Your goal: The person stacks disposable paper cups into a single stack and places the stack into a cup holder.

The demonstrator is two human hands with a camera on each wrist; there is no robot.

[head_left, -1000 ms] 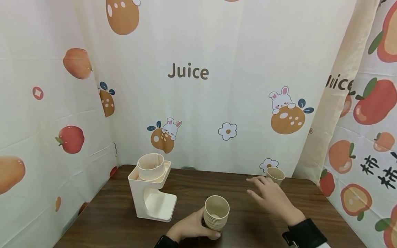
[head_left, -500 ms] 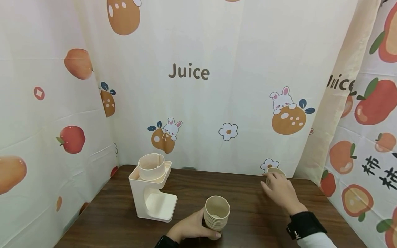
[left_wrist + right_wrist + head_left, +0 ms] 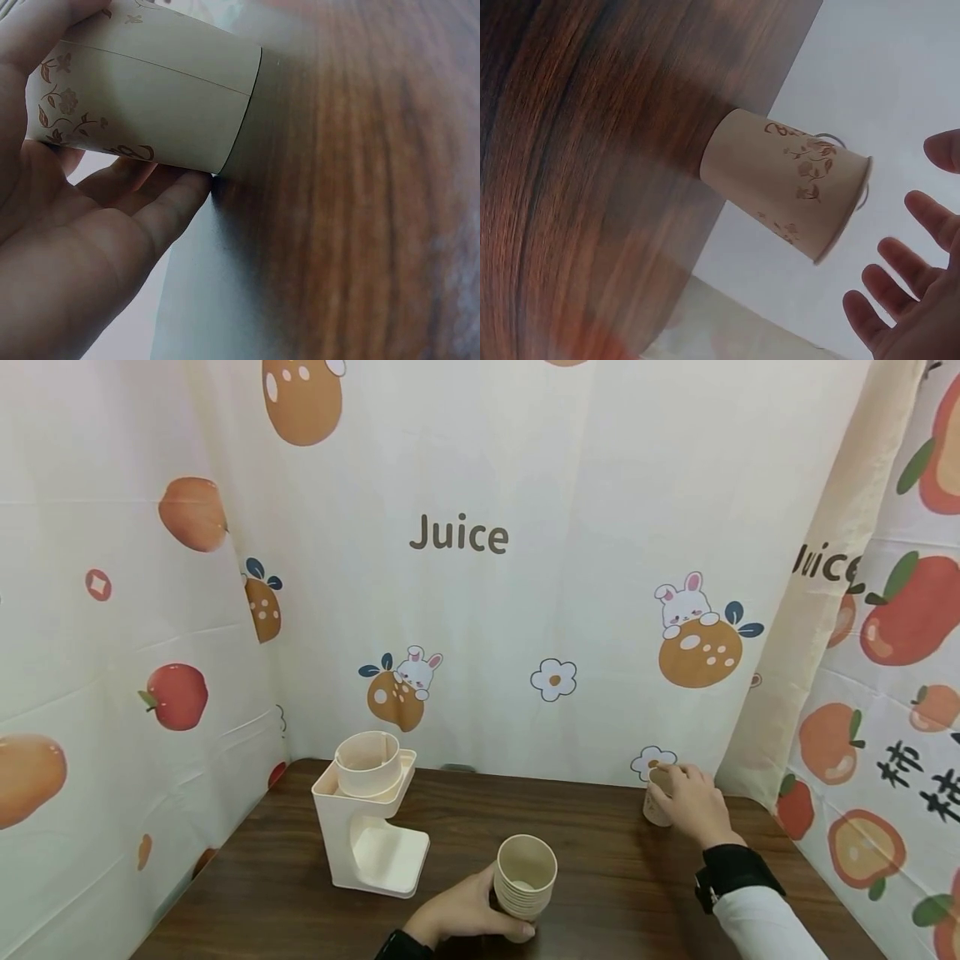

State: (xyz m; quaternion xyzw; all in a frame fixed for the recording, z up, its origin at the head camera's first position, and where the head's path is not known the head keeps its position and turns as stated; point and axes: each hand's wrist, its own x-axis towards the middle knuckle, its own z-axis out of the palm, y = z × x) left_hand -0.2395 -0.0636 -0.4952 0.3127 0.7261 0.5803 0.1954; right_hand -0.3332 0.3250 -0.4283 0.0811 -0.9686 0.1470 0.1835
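My left hand grips a stack of beige paper cups low down, at the front middle of the table. In the left wrist view, thumb and fingers wrap the flower-printed outer cup of that stack, its base close to the wood. A single paper cup stands upright at the back right, partly covered by my right hand. From the right wrist, this cup shows brown flower print, and the spread fingers are apart from it, just beyond its rim.
A cream-coloured stand with a round holder on top and a flat base sits on the left of the dark wooden table. Fruit-printed curtains hang behind and at both sides.
My right hand has moved right, from in front of the single cup to over its right side, uncovering the cup's lower left. The left hand keeps its grip on the stack.
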